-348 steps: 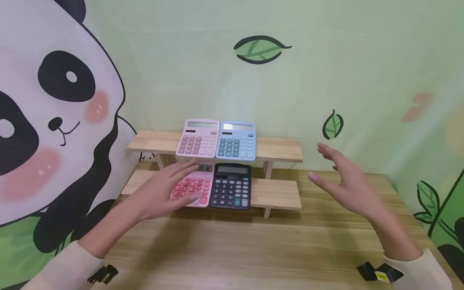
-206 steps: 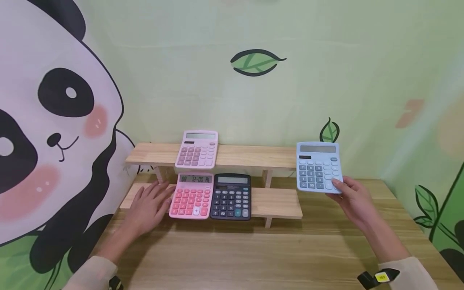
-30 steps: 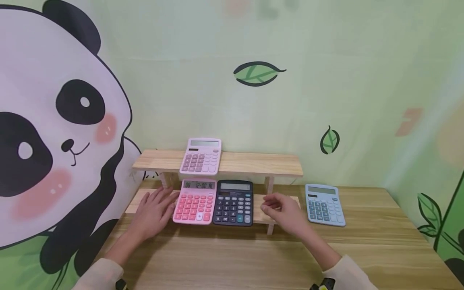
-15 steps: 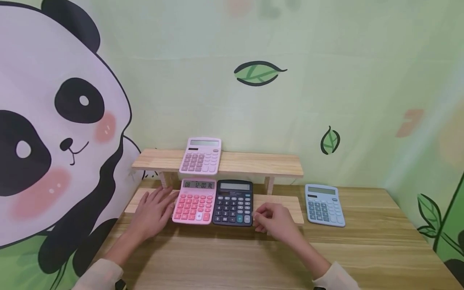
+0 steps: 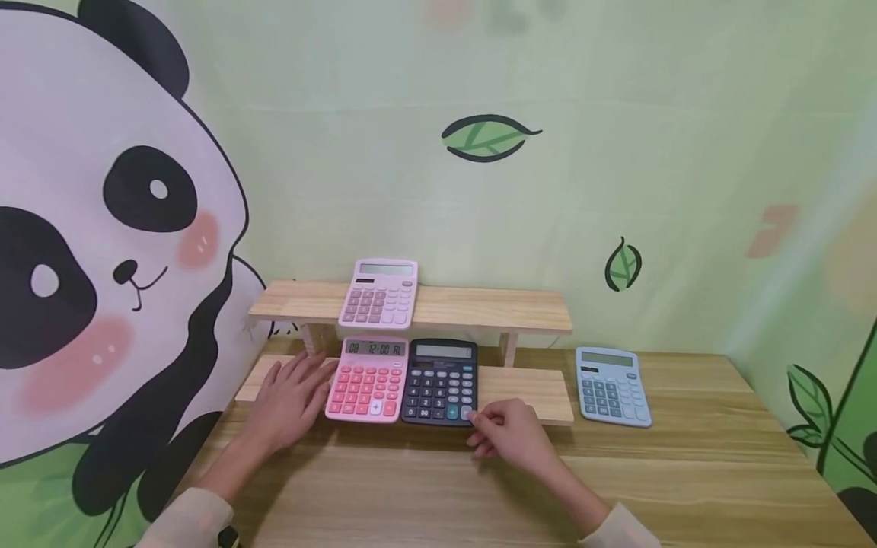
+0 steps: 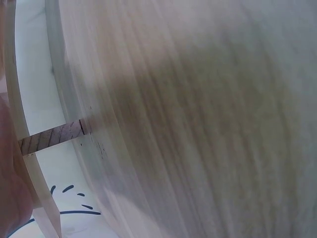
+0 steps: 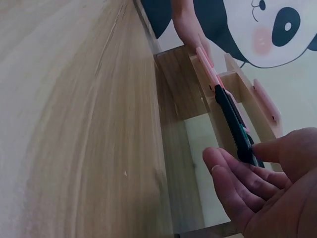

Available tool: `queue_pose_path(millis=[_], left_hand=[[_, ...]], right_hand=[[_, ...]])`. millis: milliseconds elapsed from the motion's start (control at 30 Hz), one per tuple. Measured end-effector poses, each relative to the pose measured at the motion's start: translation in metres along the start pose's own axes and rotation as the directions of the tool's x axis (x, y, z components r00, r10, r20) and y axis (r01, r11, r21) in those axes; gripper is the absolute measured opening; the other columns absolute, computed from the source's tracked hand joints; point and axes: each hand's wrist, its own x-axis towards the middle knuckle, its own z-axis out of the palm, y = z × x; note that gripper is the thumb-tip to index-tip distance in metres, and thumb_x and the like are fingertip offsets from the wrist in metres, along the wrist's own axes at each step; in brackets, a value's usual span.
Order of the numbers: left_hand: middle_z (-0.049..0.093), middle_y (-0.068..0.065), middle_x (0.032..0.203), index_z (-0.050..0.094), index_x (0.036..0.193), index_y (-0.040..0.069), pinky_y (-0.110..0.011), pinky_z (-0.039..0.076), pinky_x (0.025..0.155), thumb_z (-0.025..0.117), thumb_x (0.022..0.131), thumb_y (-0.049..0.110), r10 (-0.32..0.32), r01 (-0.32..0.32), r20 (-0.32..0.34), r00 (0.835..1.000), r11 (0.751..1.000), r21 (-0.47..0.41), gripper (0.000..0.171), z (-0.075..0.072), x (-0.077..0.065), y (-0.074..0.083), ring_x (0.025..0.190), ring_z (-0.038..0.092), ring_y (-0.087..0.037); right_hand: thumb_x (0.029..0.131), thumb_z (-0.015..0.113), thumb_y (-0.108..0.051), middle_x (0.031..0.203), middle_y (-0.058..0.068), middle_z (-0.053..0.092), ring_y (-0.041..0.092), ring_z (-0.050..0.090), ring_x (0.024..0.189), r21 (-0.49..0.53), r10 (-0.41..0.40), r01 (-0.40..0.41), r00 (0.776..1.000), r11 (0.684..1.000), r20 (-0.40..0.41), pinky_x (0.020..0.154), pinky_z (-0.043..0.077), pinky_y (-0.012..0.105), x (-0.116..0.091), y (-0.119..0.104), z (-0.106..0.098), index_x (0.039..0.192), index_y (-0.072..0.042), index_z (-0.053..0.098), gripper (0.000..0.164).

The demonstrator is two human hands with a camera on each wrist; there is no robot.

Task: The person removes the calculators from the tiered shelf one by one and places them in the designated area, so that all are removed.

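Observation:
A black calculator (image 5: 438,380) lies on the lower wooden shelf (image 5: 524,388), its front edge out past the board. My right hand (image 5: 510,434) pinches its near right corner, thumb on top and fingers underneath, as the right wrist view shows with the calculator (image 7: 230,119) edge-on. Directly left of it lies a bright pink calculator (image 5: 366,380) with digits on its display. My left hand (image 5: 291,403) rests on the shelf's left end, fingers extended, beside the pink calculator. In the left wrist view only a blurred part of that hand (image 6: 12,198) shows.
On the upper shelf (image 5: 493,304) lies a pale pink calculator (image 5: 379,293). A light blue calculator (image 5: 613,387) lies on the wooden table (image 5: 685,472), right of the shelves. A wall with a panda picture (image 5: 130,304) stands behind and to the left.
Since a second ago my right hand has moved left and nearer, from above the lower shelf to the black calculator's corner. The blue calculator went from upper shelf to table earlier. My left hand stays put.

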Motion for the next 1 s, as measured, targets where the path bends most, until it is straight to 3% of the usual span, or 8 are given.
queue_pose_path(millis=[367, 733, 1000], left_hand=[[0.046, -0.012, 0.163, 0.055, 0.157, 0.021, -0.071, 0.017, 0.123, 0.041, 0.113, 0.045, -0.003, 0.003, 0.007, 1.000, 1.000, -0.018, 0.052, 0.003, 0.001, 0.001, 0.155, 0.030, -0.043], [0.048, -0.013, 0.162, 0.055, 0.156, 0.020, -0.071, 0.018, 0.123, 0.042, 0.112, 0.043, 0.007, -0.007, -0.011, 1.000, 1.000, 0.010, 0.051, -0.001, 0.001, 0.001, 0.154, 0.033, -0.043], [0.048, -0.012, 0.162, 0.056, 0.156, 0.020, -0.071, 0.018, 0.123, 0.042, 0.112, 0.043, 0.010, -0.010, -0.021, 1.000, 1.000, 0.001, 0.051, -0.001, 0.000, 0.002, 0.154, 0.033, -0.043]], right_hand=[[0.108, 0.064, -0.018, 0.085, 0.017, 0.078, 0.030, 0.078, 0.073, 0.166, 0.064, -0.064, 0.998, 0.984, 0.003, 0.069, 0.066, 0.042, -0.004, 0.010, -0.002, 0.102, 0.011, 0.071, 0.031], [0.107, 0.065, -0.019, 0.089, 0.022, 0.077, 0.033, 0.078, 0.080, 0.248, 0.075, -0.102, 0.990, 0.963, 0.117, 0.074, 0.066, 0.044, -0.028, 0.025, -0.027, 0.102, 0.013, 0.067, 0.032], [0.108, 0.062, -0.017, 0.100, 0.029, 0.076, 0.036, 0.079, 0.089, 0.345, 0.125, -0.159, 0.985, 0.925, 0.120, 0.082, 0.065, 0.046, -0.027, 0.027, -0.028, 0.111, 0.013, 0.068, 0.031]])
